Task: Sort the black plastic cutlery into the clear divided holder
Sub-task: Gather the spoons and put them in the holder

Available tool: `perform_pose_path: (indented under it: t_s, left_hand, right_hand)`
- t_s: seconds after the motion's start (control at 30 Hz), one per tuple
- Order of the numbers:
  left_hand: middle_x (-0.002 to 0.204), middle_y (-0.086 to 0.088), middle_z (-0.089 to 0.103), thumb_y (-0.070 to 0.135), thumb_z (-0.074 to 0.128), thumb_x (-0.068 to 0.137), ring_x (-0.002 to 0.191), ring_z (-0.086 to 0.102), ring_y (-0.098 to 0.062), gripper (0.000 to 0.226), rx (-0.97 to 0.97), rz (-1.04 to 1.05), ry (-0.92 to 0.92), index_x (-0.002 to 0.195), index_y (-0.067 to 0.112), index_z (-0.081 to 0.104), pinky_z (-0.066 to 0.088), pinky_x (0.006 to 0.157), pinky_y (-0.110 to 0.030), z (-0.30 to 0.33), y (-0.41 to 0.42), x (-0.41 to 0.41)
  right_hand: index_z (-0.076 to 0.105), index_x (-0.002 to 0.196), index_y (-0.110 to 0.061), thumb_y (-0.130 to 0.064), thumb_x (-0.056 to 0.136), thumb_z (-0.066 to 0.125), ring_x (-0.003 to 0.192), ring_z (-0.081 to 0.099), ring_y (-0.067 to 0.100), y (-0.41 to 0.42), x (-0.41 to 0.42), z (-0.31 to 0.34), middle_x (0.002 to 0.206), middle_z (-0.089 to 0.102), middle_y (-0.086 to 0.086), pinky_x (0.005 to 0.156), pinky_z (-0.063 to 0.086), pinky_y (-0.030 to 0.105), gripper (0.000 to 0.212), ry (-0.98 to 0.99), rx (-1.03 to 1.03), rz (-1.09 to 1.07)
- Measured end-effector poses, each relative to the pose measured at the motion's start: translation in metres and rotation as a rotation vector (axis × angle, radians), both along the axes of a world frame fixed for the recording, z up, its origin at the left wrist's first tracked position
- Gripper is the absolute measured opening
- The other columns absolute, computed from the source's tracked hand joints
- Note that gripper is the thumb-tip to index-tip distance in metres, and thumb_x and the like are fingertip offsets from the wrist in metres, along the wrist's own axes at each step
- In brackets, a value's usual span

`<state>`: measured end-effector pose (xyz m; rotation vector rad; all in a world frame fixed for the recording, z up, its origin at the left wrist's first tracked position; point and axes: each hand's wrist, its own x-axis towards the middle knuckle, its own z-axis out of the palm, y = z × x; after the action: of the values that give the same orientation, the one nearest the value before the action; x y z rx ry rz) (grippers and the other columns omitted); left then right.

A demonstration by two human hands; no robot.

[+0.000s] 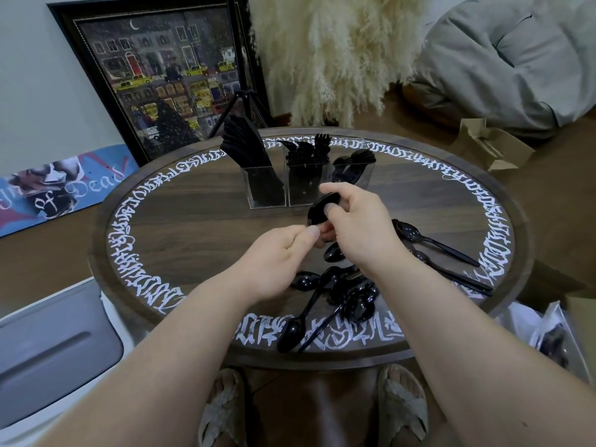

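Note:
The clear divided holder stands at the far middle of the round table. Its left compartment holds black knives, the middle one forks, the right one spoons. Just in front of it my right hand grips a stack of black spoons, bowls upward. My left hand pinches the lower edge of that stack. Several loose black spoons lie in a pile on the table under my right forearm, and two more spoons lie to the right.
The round dark wooden table has white lettering around its rim. A framed picture and tripod lean behind it, pampas grass at back. A white bin stands at left, cardboard and bags at right.

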<state>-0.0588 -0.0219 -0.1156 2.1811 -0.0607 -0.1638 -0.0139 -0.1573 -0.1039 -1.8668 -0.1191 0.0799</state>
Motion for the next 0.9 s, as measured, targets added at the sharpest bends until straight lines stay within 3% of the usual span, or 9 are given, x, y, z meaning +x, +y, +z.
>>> perform_pose_path:
  t_s: [0.1, 0.2, 0.3, 0.47, 0.53, 0.6, 0.73, 0.9]
  left_hand:
    - [0.059, 0.011, 0.056, 0.044, 0.033, 0.099, 0.062, 0.053, -0.004, 0.039, 0.113, 0.065, -0.049, 0.097, 0.022, 0.066, 0.047, 0.068, -0.032, 0.002, 0.004, 0.000]
    - [0.075, 0.003, 0.060, 0.041, 0.035, 0.100, 0.078, 0.057, -0.018, 0.033, 0.293, 0.125, -0.113, 0.092, 0.020, 0.059, 0.045, 0.073, -0.036, 0.002, 0.007, 0.001]
    - [0.092, 0.002, 0.059, 0.033, 0.032, 0.102, 0.090, 0.054, -0.019, 0.027, 0.307, 0.150, -0.115, 0.109, 0.023, 0.056, 0.042, 0.079, -0.036, 0.002, 0.008, 0.001]
    - [0.106, 0.001, 0.057, 0.028, 0.031, 0.102, 0.100, 0.051, -0.019, 0.028, 0.309, 0.148, -0.125, 0.119, 0.025, 0.053, 0.041, 0.087, -0.037, -0.001, 0.009, 0.001]
    - [0.104, 0.001, 0.058, 0.026, 0.032, 0.102, 0.100, 0.052, -0.020, 0.027, 0.330, 0.167, -0.178, 0.116, 0.023, 0.055, 0.042, 0.087, -0.038, -0.002, 0.009, 0.001]
    - [0.100, 0.001, 0.059, 0.025, 0.032, 0.102, 0.096, 0.052, -0.019, 0.025, 0.327, 0.184, -0.226, 0.110, 0.021, 0.055, 0.041, 0.083, -0.038, -0.002, 0.009, 0.002]
    - [0.098, 0.003, 0.057, 0.024, 0.035, 0.101, 0.098, 0.051, -0.019, 0.026, 0.260, 0.197, -0.274, 0.114, 0.023, 0.057, 0.040, 0.083, -0.035, -0.003, 0.001, 0.004]
    - [0.127, 0.003, 0.053, 0.020, 0.044, 0.098, 0.122, 0.039, -0.019, 0.039, 0.321, 0.225, -0.387, 0.137, 0.025, 0.050, 0.028, 0.097, -0.024, -0.002, -0.014, 0.004]
  right_hand:
    - [0.062, 0.120, -0.022, -0.008, 0.096, 0.048, 0.067, 0.066, 0.009, -0.001, -0.001, 0.001, 0.084, 0.067, 0.000, 0.079, 0.057, 0.040, 0.031, -0.055, -0.067, 0.012]
    - [0.066, 0.113, -0.027, -0.014, 0.093, 0.055, 0.076, 0.067, 0.012, -0.002, -0.001, 0.000, 0.082, 0.068, -0.006, 0.082, 0.056, 0.040, 0.027, -0.127, -0.133, -0.042]
    - [0.065, 0.118, -0.026, -0.014, 0.092, 0.055, 0.086, 0.067, 0.015, -0.001, -0.003, -0.001, 0.089, 0.069, -0.006, 0.088, 0.053, 0.038, 0.030, -0.160, -0.167, -0.073]
    - [0.056, 0.132, -0.020, -0.013, 0.100, 0.040, 0.080, 0.064, 0.005, -0.001, -0.005, 0.000, 0.108, 0.067, 0.005, 0.092, 0.050, 0.029, 0.036, -0.165, -0.202, -0.049]
    - [0.057, 0.130, -0.021, -0.012, 0.100, 0.040, 0.078, 0.064, 0.006, -0.002, -0.004, 0.000, 0.097, 0.069, 0.004, 0.090, 0.051, 0.029, 0.036, -0.138, -0.158, -0.059]
    - [0.062, 0.124, -0.022, -0.011, 0.099, 0.045, 0.072, 0.064, 0.007, -0.003, -0.005, 0.000, 0.079, 0.068, -0.001, 0.083, 0.055, 0.028, 0.032, -0.072, 0.010, -0.079]
    - [0.070, 0.099, -0.020, -0.004, 0.094, 0.054, 0.068, 0.064, 0.008, -0.007, -0.005, 0.005, 0.075, 0.068, -0.001, 0.076, 0.057, 0.029, 0.024, -0.048, 0.312, -0.117]
    - [0.071, 0.099, -0.023, -0.004, 0.092, 0.056, 0.071, 0.068, 0.004, -0.027, -0.011, 0.019, 0.075, 0.071, -0.009, 0.076, 0.057, 0.025, 0.025, -0.192, 0.210, -0.233]
